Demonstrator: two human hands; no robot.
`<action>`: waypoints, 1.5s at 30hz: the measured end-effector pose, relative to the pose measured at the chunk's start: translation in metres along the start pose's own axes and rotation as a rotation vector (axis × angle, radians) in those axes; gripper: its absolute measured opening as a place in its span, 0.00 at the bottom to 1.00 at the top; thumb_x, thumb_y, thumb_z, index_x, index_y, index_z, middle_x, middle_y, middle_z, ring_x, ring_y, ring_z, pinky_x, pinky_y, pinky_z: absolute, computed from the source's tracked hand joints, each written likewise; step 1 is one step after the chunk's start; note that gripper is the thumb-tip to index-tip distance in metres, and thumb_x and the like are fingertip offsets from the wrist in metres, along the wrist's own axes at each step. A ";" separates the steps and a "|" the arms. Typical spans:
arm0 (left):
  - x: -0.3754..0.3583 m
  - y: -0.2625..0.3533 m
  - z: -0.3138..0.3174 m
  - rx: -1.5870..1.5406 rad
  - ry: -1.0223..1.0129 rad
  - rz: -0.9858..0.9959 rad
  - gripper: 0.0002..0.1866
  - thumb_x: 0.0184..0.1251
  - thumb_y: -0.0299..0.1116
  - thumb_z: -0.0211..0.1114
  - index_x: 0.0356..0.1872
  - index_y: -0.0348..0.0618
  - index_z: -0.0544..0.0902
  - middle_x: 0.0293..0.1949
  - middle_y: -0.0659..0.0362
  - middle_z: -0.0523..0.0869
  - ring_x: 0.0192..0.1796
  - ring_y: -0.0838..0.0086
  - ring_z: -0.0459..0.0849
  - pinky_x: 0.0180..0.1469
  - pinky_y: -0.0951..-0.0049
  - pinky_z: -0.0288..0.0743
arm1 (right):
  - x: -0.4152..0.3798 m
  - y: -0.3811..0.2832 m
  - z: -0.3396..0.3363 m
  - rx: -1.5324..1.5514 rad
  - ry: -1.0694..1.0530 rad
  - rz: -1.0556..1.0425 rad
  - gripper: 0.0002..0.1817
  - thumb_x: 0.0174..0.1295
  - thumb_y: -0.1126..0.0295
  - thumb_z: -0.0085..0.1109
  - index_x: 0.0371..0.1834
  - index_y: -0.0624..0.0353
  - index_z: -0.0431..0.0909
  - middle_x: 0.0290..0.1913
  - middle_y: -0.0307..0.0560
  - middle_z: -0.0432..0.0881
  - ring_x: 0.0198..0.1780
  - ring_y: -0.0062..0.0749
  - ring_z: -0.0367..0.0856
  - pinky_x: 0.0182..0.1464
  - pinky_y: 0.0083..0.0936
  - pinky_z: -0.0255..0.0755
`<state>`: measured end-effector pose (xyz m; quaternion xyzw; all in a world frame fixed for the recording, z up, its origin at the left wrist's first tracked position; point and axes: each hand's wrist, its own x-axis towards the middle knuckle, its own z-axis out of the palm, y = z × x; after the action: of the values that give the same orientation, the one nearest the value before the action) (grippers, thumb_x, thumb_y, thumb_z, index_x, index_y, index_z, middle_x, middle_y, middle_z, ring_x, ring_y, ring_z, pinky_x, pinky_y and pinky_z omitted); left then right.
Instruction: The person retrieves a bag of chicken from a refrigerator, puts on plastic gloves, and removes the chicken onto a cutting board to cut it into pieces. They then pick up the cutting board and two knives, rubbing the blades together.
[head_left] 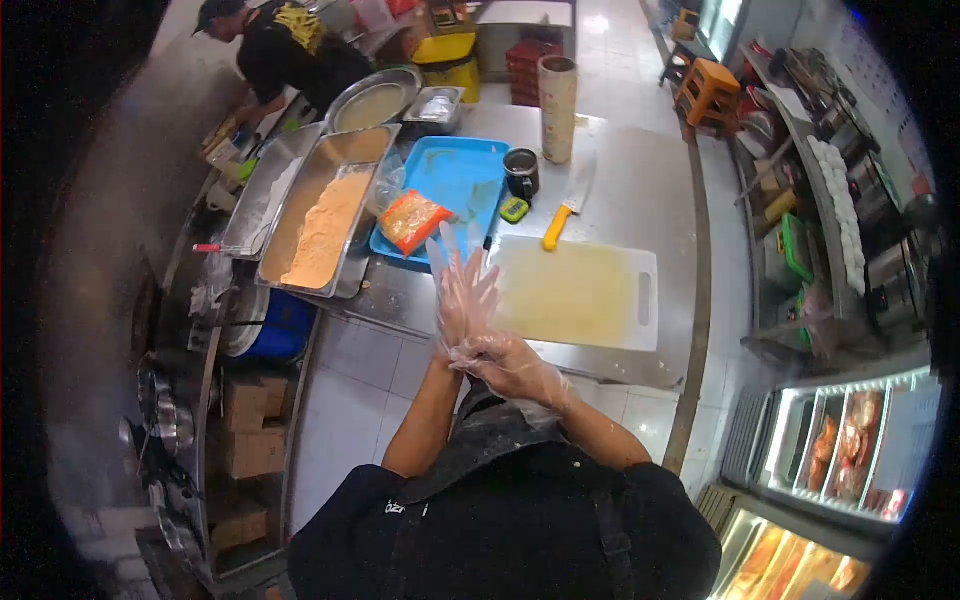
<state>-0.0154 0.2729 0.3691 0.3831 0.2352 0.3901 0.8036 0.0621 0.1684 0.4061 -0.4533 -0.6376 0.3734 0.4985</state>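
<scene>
Right hand (515, 367), gloved, pinching the cuff of a clear plastic glove (462, 300) at the left wrist. Left hand (465, 297) inside that glove, fingers spread wide, gripping nothing. Just beyond the fingertips, white cutting board (580, 295); farther off, yellow-handled knife (568, 212) and blue tray (450, 178) bearing an orange packet (412, 220).
</scene>
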 end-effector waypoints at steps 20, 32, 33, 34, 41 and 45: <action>0.005 -0.029 -0.026 0.022 0.030 0.029 0.42 0.61 0.62 0.51 0.73 0.65 0.46 0.72 0.59 0.51 0.65 0.58 0.66 0.64 0.57 0.60 | -0.015 0.015 -0.002 0.155 -0.040 0.150 0.07 0.57 0.70 0.63 0.34 0.62 0.79 0.31 0.48 0.80 0.34 0.36 0.79 0.40 0.28 0.71; 0.012 0.008 -0.005 -0.543 -0.614 0.116 0.41 0.68 0.63 0.37 0.73 0.46 0.43 0.74 0.55 0.41 0.75 0.62 0.42 0.74 0.63 0.31 | -0.002 0.003 -0.004 0.089 -0.151 0.064 0.06 0.55 0.72 0.63 0.33 0.61 0.79 0.32 0.51 0.81 0.35 0.43 0.79 0.39 0.33 0.71; 0.010 0.013 -0.003 -0.364 -0.511 0.154 0.45 0.63 0.68 0.39 0.73 0.48 0.44 0.70 0.48 0.57 0.72 0.61 0.53 0.73 0.63 0.38 | 0.000 0.005 -0.003 0.066 -0.155 -0.012 0.06 0.56 0.72 0.62 0.33 0.62 0.78 0.32 0.52 0.81 0.36 0.43 0.80 0.39 0.33 0.71; 0.008 0.012 0.003 -0.363 -0.515 0.137 0.45 0.63 0.68 0.39 0.73 0.48 0.44 0.70 0.48 0.57 0.72 0.61 0.53 0.73 0.63 0.38 | 0.000 0.006 -0.003 0.042 -0.160 -0.086 0.06 0.56 0.72 0.62 0.33 0.62 0.78 0.33 0.52 0.81 0.36 0.44 0.80 0.39 0.33 0.71; 0.027 0.014 -0.022 -0.318 -0.775 0.249 0.49 0.57 0.74 0.41 0.73 0.54 0.45 0.71 0.48 0.52 0.71 0.60 0.56 0.69 0.58 0.49 | 0.000 0.007 0.001 0.097 -0.198 0.009 0.06 0.57 0.72 0.61 0.33 0.63 0.77 0.35 0.54 0.81 0.38 0.43 0.80 0.41 0.32 0.72; 0.007 0.034 0.020 -0.023 -0.210 0.319 0.46 0.61 0.72 0.36 0.73 0.54 0.44 0.64 0.44 0.65 0.53 0.59 0.76 0.64 0.56 0.58 | 0.000 0.009 0.000 0.185 -0.209 -0.006 0.06 0.58 0.72 0.61 0.34 0.63 0.77 0.34 0.51 0.81 0.37 0.40 0.80 0.42 0.31 0.72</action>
<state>-0.0129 0.2838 0.4078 0.4449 0.0820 0.4731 0.7560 0.0640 0.1716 0.3978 -0.3623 -0.6504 0.4741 0.4702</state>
